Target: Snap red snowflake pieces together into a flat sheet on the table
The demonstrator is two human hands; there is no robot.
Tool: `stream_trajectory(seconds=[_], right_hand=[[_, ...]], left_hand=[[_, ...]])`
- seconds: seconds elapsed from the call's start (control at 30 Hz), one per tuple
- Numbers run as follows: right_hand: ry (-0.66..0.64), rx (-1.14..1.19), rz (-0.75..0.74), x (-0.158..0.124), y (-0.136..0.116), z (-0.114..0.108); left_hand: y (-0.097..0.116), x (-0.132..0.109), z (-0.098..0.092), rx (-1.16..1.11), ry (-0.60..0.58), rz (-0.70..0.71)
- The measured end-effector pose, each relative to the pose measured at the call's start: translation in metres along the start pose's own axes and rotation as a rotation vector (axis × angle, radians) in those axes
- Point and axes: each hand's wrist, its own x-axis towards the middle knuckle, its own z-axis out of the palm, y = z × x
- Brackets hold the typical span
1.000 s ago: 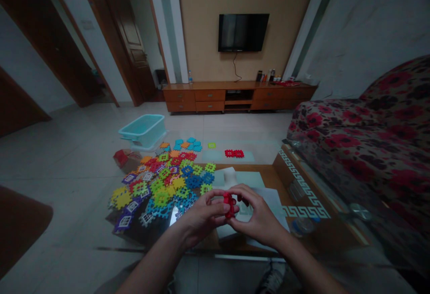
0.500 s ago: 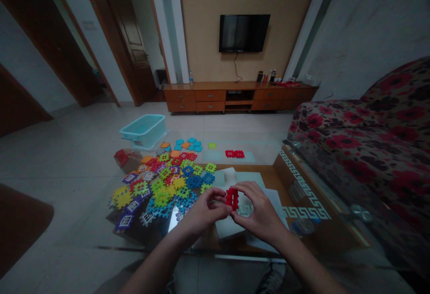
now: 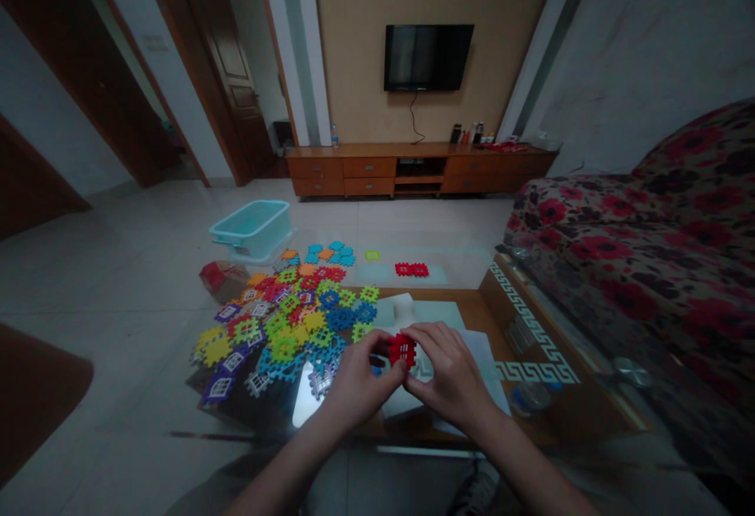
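Red toothed piece (image 3: 403, 349) is pinched by left hand (image 3: 370, 370) and right hand (image 3: 445, 368), both nearly closed with fingers curled, over the near part of the glass desk (image 3: 457, 260). Left side is blocked by a heap of coloured pieces (image 3: 295, 319), with a teal bin (image 3: 263, 241) seen past it; farther forward, a blue-orange cluster (image 3: 333, 253) and a red pair (image 3: 411, 270) are laid out. Near edge is crossed by both forearms; open room is left over the glass right of the red pair, toward the floral sofa (image 3: 637, 256).
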Motion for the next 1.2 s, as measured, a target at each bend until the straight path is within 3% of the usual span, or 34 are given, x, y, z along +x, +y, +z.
stream_trajectory(seconds=[0.13,0.23,0.47,1.2], right_hand=[[0.009,-0.044,0.029,0.001,0.000,0.000],[0.010,-0.080,0.048,0.001,0.000,0.000],[0.003,-0.093,0.076,0.001,0.002,0.001],[-0.049,-0.108,0.119,0.000,0.001,0.003]], left_hand=[[0.001,-0.003,-0.009,0.222,0.047,0.159],[-0.001,-0.005,-0.014,0.411,-0.006,0.279],[-0.004,-0.004,-0.012,0.731,-0.051,0.359],[-0.002,-0.002,-0.012,0.872,-0.039,0.440]])
